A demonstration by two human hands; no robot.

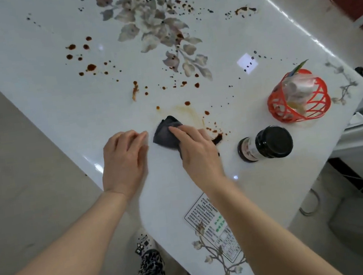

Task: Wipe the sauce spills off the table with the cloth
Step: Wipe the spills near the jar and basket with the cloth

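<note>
We start at the right fingers [176,130], which lie nearly straight and close together on top of a small, bunched dark grey cloth [164,136]. They press it onto the surface rather than curling round it, and the right hand [197,151] covers the cloth's near half. Just to the left, apart from the cloth, the left hand [124,158] rests flat on the glossy white flower-printed table [50,62], fingers straight and holding nothing. We take it to be bracing. The cloth sits near the front of the table beside a thin yellowish smear [186,111], so we judge the wiping has only begun. A dark brown puddle of sauce [217,137] lies right by the right hand, and reddish-brown sauce drops [91,67] speckle most of the table beyond. The next move probably calls for a firm sweep rightward over that puddle, then strokes outward across the far drops. The cloth may need refolding so that it lifts the sauce instead of spreading it. To the right stands a dark glass bottle with a black cap [266,143], closed, its contents hidden from us. Behind it a red plastic lattice basket [273,106] holds pale plastic-wrapped packets [298,86]. We cannot tell what the packets are.
</note>
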